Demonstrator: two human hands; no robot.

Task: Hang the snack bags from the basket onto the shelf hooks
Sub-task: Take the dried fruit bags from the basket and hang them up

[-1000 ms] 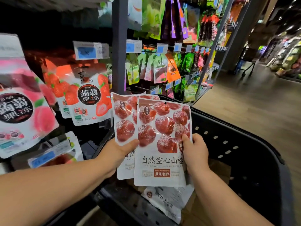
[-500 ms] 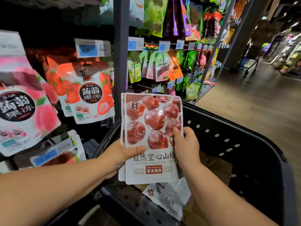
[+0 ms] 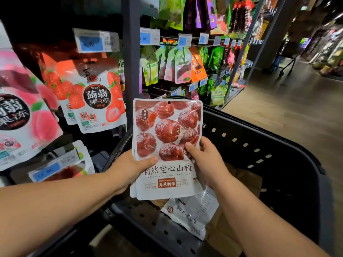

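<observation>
I hold a small stack of white hawthorn snack bags [image 3: 167, 127] upright over the black basket [image 3: 259, 145]; red fruit is printed on the front bag and a hang hole sits at its top. My left hand [image 3: 130, 166] grips the stack's left edge, thumb across the front. My right hand [image 3: 206, 160] grips the right edge, thumb on the front. Another white snack bag [image 3: 191, 214] lies back-side up in the basket below.
Strawberry jelly bags [image 3: 92, 93] and peach jelly bags [image 3: 22, 115] hang on the shelf at left under blue price tags [image 3: 92, 42]. A dark upright post [image 3: 130, 52] divides the shelf. Green and orange bags [image 3: 178, 64] hang further right. A wooden aisle floor [image 3: 287, 112] runs right.
The two fanned bags have been squared into one aligned stack. Both hands have brought the stack slightly left and upright, and the view has shifted closer to the shelf.
</observation>
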